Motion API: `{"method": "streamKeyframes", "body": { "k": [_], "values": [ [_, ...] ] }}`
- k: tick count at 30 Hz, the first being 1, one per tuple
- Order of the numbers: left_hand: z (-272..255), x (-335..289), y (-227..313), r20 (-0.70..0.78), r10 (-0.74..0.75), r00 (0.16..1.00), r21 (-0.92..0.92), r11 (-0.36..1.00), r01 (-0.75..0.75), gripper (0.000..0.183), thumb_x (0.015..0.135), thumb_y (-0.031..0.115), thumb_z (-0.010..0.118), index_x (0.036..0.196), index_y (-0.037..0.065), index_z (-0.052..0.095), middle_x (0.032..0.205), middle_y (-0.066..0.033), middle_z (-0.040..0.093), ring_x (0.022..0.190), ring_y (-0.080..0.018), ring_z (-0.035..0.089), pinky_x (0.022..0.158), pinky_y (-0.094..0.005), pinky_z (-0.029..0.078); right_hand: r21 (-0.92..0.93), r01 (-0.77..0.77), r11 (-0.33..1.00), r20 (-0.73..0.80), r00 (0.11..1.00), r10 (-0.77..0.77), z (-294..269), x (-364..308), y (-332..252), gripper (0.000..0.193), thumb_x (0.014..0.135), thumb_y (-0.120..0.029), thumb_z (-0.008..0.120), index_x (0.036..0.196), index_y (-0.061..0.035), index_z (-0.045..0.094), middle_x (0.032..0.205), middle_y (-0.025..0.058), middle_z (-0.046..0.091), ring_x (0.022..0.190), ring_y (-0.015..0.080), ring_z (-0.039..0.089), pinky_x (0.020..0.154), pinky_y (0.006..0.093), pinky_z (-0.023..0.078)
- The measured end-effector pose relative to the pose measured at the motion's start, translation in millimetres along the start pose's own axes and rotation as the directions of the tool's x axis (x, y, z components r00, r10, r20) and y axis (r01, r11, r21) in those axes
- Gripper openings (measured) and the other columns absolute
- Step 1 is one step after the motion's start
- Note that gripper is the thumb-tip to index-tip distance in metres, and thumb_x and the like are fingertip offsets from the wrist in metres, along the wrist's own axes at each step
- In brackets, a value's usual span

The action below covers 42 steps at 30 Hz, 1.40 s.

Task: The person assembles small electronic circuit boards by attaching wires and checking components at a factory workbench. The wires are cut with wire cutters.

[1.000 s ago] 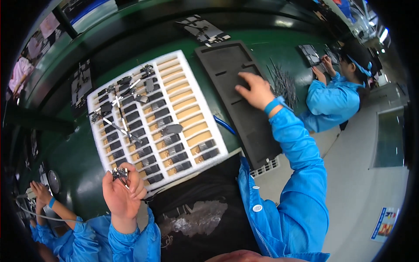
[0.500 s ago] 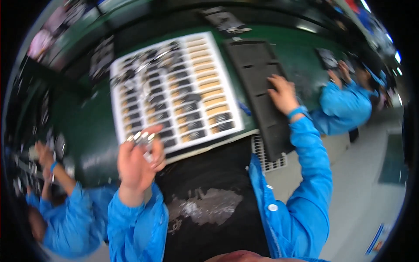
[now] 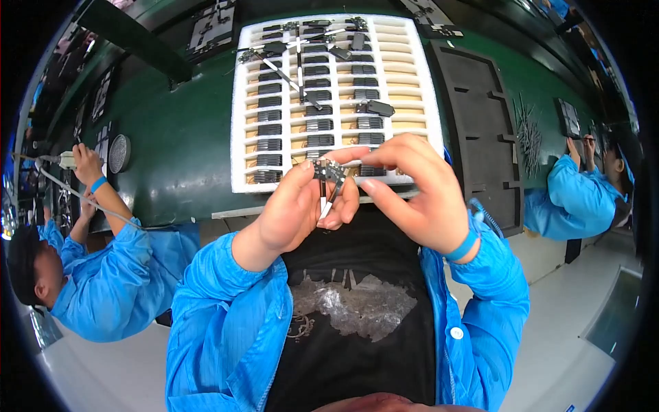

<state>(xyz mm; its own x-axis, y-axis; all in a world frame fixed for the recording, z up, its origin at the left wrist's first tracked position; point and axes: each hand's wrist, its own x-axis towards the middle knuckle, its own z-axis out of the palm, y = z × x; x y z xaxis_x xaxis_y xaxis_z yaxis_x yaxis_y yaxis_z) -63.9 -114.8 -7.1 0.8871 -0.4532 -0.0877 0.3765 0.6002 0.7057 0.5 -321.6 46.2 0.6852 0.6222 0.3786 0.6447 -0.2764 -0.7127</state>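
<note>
My left hand [image 3: 285, 206] holds a small black circuit board [image 3: 328, 173] with narrow black-and-white strips hanging from it, above the near edge of a white foam tray [image 3: 238, 147]. Just right of the board is my right hand [image 3: 419, 196], thumb and fingers parted, with nothing visible between them. Whether a right fingertip touches the board I cannot tell. Rows of black parts [image 3: 319, 126] fill most of the tray's slots. Loose black-and-white strips [image 3: 280, 72] lie across its top left, and a flat black block [image 3: 376, 108] rests on the slots further right.
Beside the white tray on the right lies a dark grey slotted tray [image 3: 477, 103], overhanging the green table [image 3: 158, 137]. Beyond it is a bundle of thin grey strands [image 3: 527, 137]. A round dish [image 3: 119, 152] stands at left. Co-workers in blue sleeves [image 3: 117, 275] work on both sides.
My right hand has left the dark grey tray and come over beside my left hand. The left hand still holds its piece, now turned so the board shows. The whole view has shifted.
</note>
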Motion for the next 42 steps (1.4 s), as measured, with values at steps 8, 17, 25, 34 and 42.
{"method": "streamKeyframes", "body": {
  "k": [8,17,25,34,42],
  "values": [
    [12.9,-0.2,-13.0,-0.113,0.083,0.99,0.096,0.993,-0.072,0.095,0.096,0.076,0.002,0.161,0.007,0.011,0.124,-0.0145,0.064,0.068,-0.013,0.054,0.052,-0.0238,0.035,0.481,-0.403,0.779,0.195,0.915,0.353,25.8,-0.9,-11.6,0.009,0.093,-0.003,0.066,0.097,0.0036,0.062,0.089,0.0099,0.06,0.069,0.0169,0.069,0.061,0.0292,0.054],
    [16.4,-0.1,-8.3,-0.209,0.034,0.977,0.159,0.987,0.0,0.096,0.099,0.071,0.001,0.151,0.0,0.038,0.094,-0.0067,0.063,0.069,-0.0117,0.056,0.057,-0.0241,0.044,0.576,-0.363,0.732,0.212,0.932,0.296,28.5,-3.4,-9.0,0.004,0.095,0.003,0.062,0.093,0.0062,0.062,0.101,0.0126,0.065,0.069,0.0171,0.072,0.061,0.0265,0.056],
    [13.5,5.1,-14.5,-0.298,0.05,0.953,0.219,0.976,0.017,0.092,0.1,0.071,0.011,0.139,-0.002,0.052,0.086,-0.0045,0.062,0.065,-0.0102,0.053,0.056,-0.0224,0.042,0.597,-0.419,0.684,0.253,0.908,0.335,22.9,0.2,-6.5,0.007,0.096,0.003,0.06,0.097,0.0079,0.064,0.109,0.0146,0.07,0.072,0.0179,0.072,0.066,0.0263,0.057],
    [11.9,4.8,-6.6,-0.27,0.08,0.959,0.355,0.935,0.022,0.071,0.107,0.055,0.023,0.138,-0.003,0.052,0.067,-0.0007,0.052,0.06,-0.0089,0.043,0.058,-0.0219,0.037,-0.542,0.039,0.839,-0.136,0.982,-0.133,0.6,28.4,58.3,0.023,0.082,-0.011,0.075,0.104,-0.0058,0.07,0.098,0.0068,0.065,0.094,0.0281,0.061,0.082,0.0385,0.049],
    [6.0,0.4,-7.7,-0.284,0.018,0.959,0.332,0.94,0.08,0.053,0.109,0.032,0.027,0.139,-0.004,0.052,0.068,-0.0012,0.054,0.062,-0.0089,0.045,0.059,-0.0225,0.037,-0.789,0.074,0.61,0.01,0.994,-0.107,15.2,32.1,81.6,0.015,0.08,-0.016,0.073,0.093,-0.0105,0.068,0.093,0.0028,0.062,0.093,0.0234,0.059,0.081,0.0382,0.045]
  ]
}}
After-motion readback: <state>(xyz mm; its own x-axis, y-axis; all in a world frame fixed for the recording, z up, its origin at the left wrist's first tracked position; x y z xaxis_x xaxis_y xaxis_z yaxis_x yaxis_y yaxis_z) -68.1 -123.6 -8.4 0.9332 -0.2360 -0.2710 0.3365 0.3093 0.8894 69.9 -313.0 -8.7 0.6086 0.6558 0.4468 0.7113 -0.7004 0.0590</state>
